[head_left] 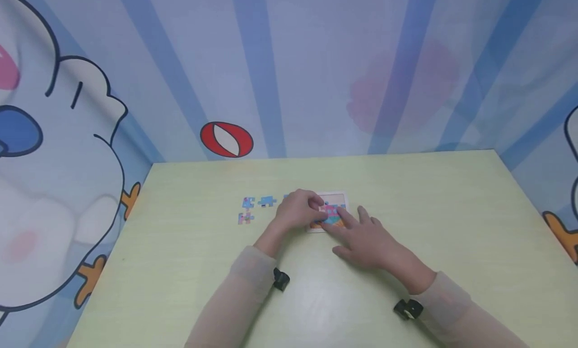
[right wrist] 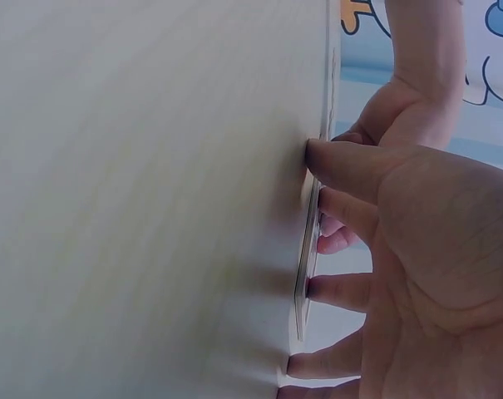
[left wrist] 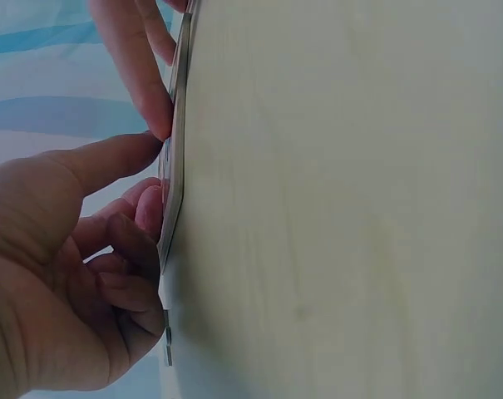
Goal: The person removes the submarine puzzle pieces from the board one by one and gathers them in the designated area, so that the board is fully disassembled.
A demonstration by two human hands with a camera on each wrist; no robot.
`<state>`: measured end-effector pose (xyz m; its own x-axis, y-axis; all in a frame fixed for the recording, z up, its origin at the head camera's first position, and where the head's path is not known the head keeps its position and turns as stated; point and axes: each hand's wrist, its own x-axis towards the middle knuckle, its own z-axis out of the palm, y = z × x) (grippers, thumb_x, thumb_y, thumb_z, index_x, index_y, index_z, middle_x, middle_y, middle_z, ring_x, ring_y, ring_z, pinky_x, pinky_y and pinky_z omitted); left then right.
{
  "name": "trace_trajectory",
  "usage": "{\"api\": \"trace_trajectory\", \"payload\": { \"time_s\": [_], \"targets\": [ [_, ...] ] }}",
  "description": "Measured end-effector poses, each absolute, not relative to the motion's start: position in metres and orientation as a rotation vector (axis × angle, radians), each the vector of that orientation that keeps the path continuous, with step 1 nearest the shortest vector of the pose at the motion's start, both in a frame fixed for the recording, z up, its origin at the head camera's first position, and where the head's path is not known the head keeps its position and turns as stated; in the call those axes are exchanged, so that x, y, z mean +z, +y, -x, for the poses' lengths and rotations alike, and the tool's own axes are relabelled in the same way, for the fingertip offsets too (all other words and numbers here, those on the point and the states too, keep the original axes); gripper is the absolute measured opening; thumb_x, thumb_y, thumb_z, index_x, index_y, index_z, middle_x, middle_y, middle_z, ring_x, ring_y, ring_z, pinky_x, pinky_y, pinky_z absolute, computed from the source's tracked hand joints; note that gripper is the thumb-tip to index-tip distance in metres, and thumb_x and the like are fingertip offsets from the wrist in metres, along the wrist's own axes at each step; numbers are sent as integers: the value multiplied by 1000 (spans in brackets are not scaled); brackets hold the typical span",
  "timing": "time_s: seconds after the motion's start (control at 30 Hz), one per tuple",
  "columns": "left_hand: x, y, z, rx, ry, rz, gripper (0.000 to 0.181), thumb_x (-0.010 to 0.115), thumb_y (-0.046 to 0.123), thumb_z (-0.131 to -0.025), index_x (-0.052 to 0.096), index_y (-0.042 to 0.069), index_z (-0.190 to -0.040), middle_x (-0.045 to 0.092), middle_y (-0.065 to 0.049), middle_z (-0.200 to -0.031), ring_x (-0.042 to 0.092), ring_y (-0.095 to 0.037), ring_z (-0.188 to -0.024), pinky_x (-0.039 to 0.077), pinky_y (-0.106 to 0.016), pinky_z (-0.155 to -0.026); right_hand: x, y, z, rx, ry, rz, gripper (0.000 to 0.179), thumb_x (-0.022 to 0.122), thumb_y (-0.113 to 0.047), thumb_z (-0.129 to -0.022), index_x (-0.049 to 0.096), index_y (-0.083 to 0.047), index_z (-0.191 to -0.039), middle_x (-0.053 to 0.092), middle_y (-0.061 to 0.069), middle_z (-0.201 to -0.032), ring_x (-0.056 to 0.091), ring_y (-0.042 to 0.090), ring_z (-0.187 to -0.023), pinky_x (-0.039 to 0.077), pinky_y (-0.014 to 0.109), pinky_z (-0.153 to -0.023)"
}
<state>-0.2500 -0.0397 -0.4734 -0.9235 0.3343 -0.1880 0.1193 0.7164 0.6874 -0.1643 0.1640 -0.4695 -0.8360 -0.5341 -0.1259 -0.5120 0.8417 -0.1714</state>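
A small jigsaw puzzle in a pale frame (head_left: 346, 197) lies on the table, its filled part pink, teal and orange with a bare strip along the top. My left hand (head_left: 298, 207) covers its left side, thumb and curled fingers pinching a pink puzzle piece (head_left: 322, 208) down at the picture. My right hand (head_left: 368, 241) reaches in from the right with spread fingers, some fingertips resting on the puzzle and its frame. In the left wrist view, the left thumb (left wrist: 122, 158) meets the frame's upper face beside a right fingertip.
Loose blue and pink puzzle pieces lie left of the frame: one at the back (head_left: 248, 202), a blue one (head_left: 267, 201) beside it, a pinkish one (head_left: 246, 218) nearer. Another shows partly behind the left hand. A printed cloth wall (head_left: 316, 87) stands behind the table (head_left: 180, 278).
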Motion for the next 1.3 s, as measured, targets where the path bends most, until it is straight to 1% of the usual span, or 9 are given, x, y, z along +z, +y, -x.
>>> {"api": "trace_trajectory", "payload": {
  "time_s": [0.1, 0.2, 0.37, 0.57, 0.87, 1.1, 1.3],
  "targets": [
    [-473, -38, 250, 1007, 2631, -340, 29, 86, 31, -86, 77, 17, -109, 69, 8, -87, 65, -12, -74, 48, -34, -70, -469, 164, 165, -200, 2846, 805, 60, 58, -47, -104, 41, -34, -160, 31, 23, -165, 30, 68, -138, 42, 70, -98],
    [-473, -37, 251, 981, 2643, -333, 29, 86, 30, -86, 77, 18, -110, 68, 9, -87, 64, -11, -73, 48, -33, -71, -471, 165, 166, -194, 2844, 803, 60, 58, -48, -104, 41, -35, -160, 31, 23, -165, 30, 68, -138, 42, 70, -98],
    [-473, -35, 251, 949, 2660, -323, 28, 86, 30, -86, 77, 18, -110, 68, 9, -88, 63, -10, -77, 48, -33, -71, -472, 164, 166, -181, 2852, 814, 61, 59, -47, -103, 41, -34, -160, 32, 23, -164, 32, 67, -137, 44, 69, -96],
    [-471, -34, 251, 933, 2670, -304, 27, 87, 30, -86, 76, 19, -108, 68, 9, -89, 62, -10, -81, 48, -33, -72, -472, 164, 166, -187, 2845, 811, 61, 58, -48, -103, 40, -35, -160, 32, 22, -164, 31, 67, -138, 43, 69, -97],
    [-471, -33, 250, 951, 2685, -301, 25, 87, 28, -85, 75, 19, -105, 69, 10, -91, 63, -10, -84, 49, -35, -76, -471, 164, 166, -173, 2861, 825, 60, 59, -47, -103, 43, -34, -159, 34, 22, -163, 34, 67, -136, 45, 68, -95],
    [-471, -35, 249, 994, 2693, -309, 19, 83, 30, -89, 76, 20, -104, 72, 11, -91, 66, -9, -86, 51, -36, -79, -474, 164, 166, -173, 2851, 818, 59, 58, -49, -103, 43, -34, -159, 33, 23, -164, 32, 68, -137, 43, 69, -97],
    [-469, -37, 248, 1063, 2697, -336, 10, 78, 28, -92, 77, 21, -99, 73, 10, -92, 68, -12, -90, 51, -38, -81, -474, 164, 167, -164, 2866, 836, 58, 59, -47, -103, 45, -34, -158, 35, 22, -163, 35, 67, -135, 45, 69, -95]
  ]
}}
